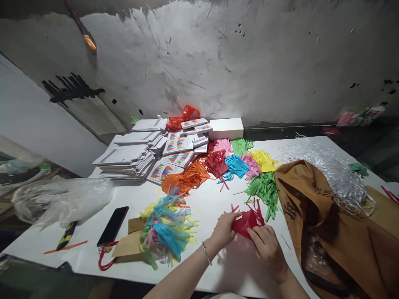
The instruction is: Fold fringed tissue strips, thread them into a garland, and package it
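Observation:
A piece of red fringed paper point(245, 223) is held between my two hands, low over the table's near side. My left hand point(226, 226), with a bangle on its wrist, grips its left edge. The fingers of my right hand point(266, 245) are closed on its right side, where thin strips stick up. Just beyond lie bundles of fringed paper: green point(264, 189), blue point(237, 165), dark red point(217, 164), yellow point(263, 160) and orange point(190, 176). To the left of my hands is a multicoloured bunch of paper strips point(170, 228) on brown card pieces point(127, 248).
Stacks of white cards point(124, 155) and printed packs point(177, 145) stand at the back, beside a white box point(226, 128). A phone point(113, 226), a yellow-black cutter point(66, 235) and plastic bags point(68, 199) lie left. Brown cloth point(311, 195) and white string point(330, 166) occupy the right.

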### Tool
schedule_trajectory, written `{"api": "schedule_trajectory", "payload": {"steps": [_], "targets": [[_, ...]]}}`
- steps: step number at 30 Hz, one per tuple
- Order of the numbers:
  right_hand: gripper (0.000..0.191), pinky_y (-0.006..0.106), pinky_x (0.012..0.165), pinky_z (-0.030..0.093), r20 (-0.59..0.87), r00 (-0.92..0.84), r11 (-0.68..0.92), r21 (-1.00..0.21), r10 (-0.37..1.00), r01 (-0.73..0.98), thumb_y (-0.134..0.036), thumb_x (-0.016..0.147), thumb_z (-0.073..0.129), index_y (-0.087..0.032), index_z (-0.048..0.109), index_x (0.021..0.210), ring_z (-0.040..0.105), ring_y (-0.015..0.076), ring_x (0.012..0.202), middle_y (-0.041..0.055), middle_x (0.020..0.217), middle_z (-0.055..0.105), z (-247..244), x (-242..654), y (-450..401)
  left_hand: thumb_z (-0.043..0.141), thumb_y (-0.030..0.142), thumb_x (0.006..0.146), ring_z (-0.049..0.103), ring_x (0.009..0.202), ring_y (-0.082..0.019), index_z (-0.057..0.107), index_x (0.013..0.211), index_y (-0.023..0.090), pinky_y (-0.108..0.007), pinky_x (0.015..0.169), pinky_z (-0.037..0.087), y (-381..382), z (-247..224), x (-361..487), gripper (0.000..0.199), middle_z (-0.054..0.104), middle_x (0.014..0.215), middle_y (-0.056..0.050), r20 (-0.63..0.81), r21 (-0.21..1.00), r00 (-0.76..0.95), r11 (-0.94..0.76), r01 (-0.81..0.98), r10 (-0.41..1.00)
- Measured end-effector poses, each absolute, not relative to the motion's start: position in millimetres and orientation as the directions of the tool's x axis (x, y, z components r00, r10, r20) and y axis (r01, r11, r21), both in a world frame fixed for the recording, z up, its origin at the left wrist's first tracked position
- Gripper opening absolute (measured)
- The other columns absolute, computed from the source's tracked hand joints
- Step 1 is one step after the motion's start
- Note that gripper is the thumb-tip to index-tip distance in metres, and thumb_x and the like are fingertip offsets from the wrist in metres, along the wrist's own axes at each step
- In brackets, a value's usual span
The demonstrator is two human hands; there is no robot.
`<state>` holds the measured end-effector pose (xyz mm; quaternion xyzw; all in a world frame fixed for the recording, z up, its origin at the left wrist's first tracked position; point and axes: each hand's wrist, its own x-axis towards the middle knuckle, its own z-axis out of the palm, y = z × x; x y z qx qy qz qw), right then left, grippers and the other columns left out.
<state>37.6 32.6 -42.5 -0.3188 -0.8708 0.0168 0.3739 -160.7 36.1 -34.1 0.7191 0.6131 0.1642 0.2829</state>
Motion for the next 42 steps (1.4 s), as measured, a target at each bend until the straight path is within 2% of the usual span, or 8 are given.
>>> {"api": "schedule_trajectory", "payload": {"steps": [7,15,18,21,26,32,39,42], "targets": [[0.039,0.035,0.073,0.046,0.632,-0.419,0.699,-0.288,0.652,0.654,0.001,0.080,0.041,-0.019,0.067,0.103,0.055,0.0216,0.077,0.0072,0.089,0.064,-64,73,65,0.058,0.004,0.065,0.064,0.079,-0.025,0.071,0.072,0.020,-0.036,0.079,0.045,53,-55,-195,0.022,0.070,0.070,-0.004,-0.198,0.487,0.201,-0.082,0.869,0.959],[0.029,0.046,0.098,0.033,0.630,-0.477,0.735,-0.231,0.612,0.637,-0.007,0.090,0.048,-0.019,0.066,0.109,0.058,0.0217,0.093,0.0077,0.096,0.065,-57,89,71,0.043,0.012,0.089,0.051,0.111,-0.027,0.061,0.123,0.021,-0.046,0.105,0.031,41,10,-240,0.039,0.067,0.111,-0.011,0.075,0.378,0.099,-0.120,0.918,0.992],[0.030,0.044,0.096,0.033,0.605,-0.528,0.763,-0.222,0.596,0.607,-0.004,0.090,0.046,-0.020,0.066,0.106,0.058,0.0194,0.085,0.0052,0.088,0.066,-89,65,45,0.050,0.009,0.084,0.046,0.124,-0.030,0.056,0.131,0.022,-0.052,0.110,0.025,3,-3,-255,0.049,0.060,0.129,-0.012,0.010,0.216,0.093,-0.093,0.972,0.996],[0.032,0.043,0.093,0.034,0.576,-0.528,0.748,-0.246,0.624,0.617,-0.001,0.085,0.046,-0.019,0.067,0.102,0.057,0.0204,0.078,0.0047,0.081,0.065,-126,42,23,0.066,0.011,0.069,0.024,0.142,-0.039,0.039,0.145,0.022,-0.062,0.113,0.014,-40,-35,-248,0.081,0.033,0.154,-0.016,-0.185,0.126,0.022,0.001,0.992,0.983],[0.031,0.046,0.095,0.033,0.546,-0.515,0.726,-0.290,0.661,0.623,-0.002,0.086,0.046,-0.018,0.067,0.102,0.057,0.0230,0.082,0.0072,0.085,0.066,-148,40,6,0.071,0.038,0.076,0.009,0.147,-0.037,0.019,0.152,0.028,-0.064,0.114,0.011,-59,-69,-189,0.093,0.015,0.161,-0.014,-0.215,0.447,0.242,-0.125,0.886,0.946],[0.030,0.041,0.092,0.034,0.582,-0.582,0.806,-0.248,0.568,0.538,-0.009,0.095,0.040,-0.020,0.067,0.100,0.057,0.0177,0.076,0.0040,0.079,0.066,-137,60,9,0.066,0.061,0.077,0.035,0.137,-0.036,0.040,0.142,0.017,-0.054,0.115,0.018,29,-75,-146,0.084,0.044,0.146,-0.020,-0.221,0.819,0.319,-0.002,0.573,0.921],[0.035,0.040,0.089,0.034,0.618,-0.566,0.808,-0.209,0.545,0.551,-0.006,0.095,0.040,-0.020,0.066,0.114,0.059,0.0167,0.077,0.0040,0.080,0.066,-117,81,23,0.057,0.073,0.076,0.062,0.106,-0.032,0.066,0.114,0.015,-0.044,0.095,0.044,84,-90,-159,0.070,0.069,0.113,-0.013,-0.434,0.882,0.402,0.289,0.371,0.806],[0.039,0.040,0.090,0.033,0.633,-0.520,0.778,-0.222,0.574,0.588,-0.004,0.093,0.044,-0.021,0.064,0.121,0.060,0.0156,0.077,0.0030,0.080,0.064,-107,86,35,0.031,0.079,0.084,0.065,0.100,-0.027,0.062,0.121,0.016,-0.037,0.085,0.049,83,-89,-163,0.080,0.069,0.112,-0.013,-0.441,0.897,0.450,0.391,0.205,0.777]]}}
